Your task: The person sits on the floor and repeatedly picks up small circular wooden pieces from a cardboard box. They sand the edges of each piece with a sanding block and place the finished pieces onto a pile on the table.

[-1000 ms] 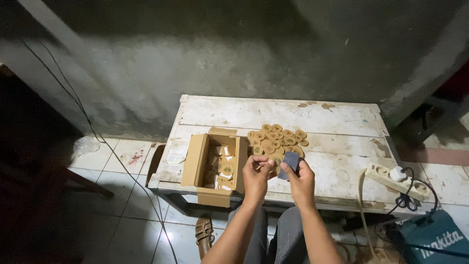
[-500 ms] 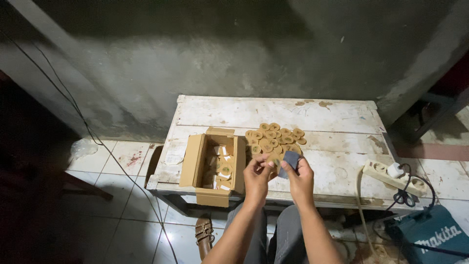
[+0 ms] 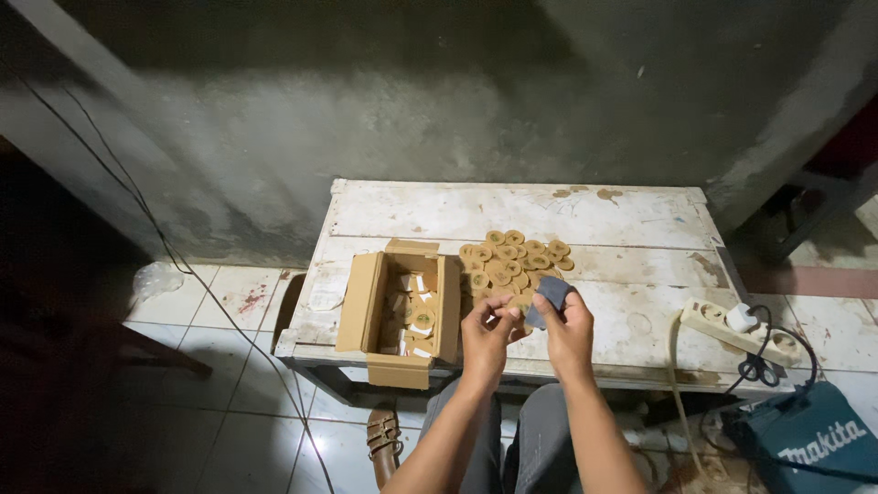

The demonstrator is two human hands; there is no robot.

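The right hand [image 3: 569,327], at lower centre of the frame, is closed around a small dark grey block [image 3: 551,297], gripped between thumb and fingers with its upper end projecting above the fingertips. The left hand [image 3: 487,331], just to its left, is pinched shut on a small tan wooden disc [image 3: 519,306], held between the fingertips and close against the lower edge of the block; whether the two parts touch cannot be told. Both hands are raised over the near edge of a worn, white-painted wooden table [image 3: 622,220].

Directly above the hands in the frame, at table centre, lies a pile of matching round tan discs [image 3: 515,258], overlapping one another. Left of the hands, an open cardboard box [image 3: 370,302] sits on the table with its flaps out, containing more discs and pale scraps.

At the right edge of the table rests a white power strip [image 3: 718,320] with a plug inserted. Below it, at lower right, a teal tool case [image 3: 805,439] stands on the floor. A sandalled foot [image 3: 384,437] shows on the tiled floor at bottom centre.
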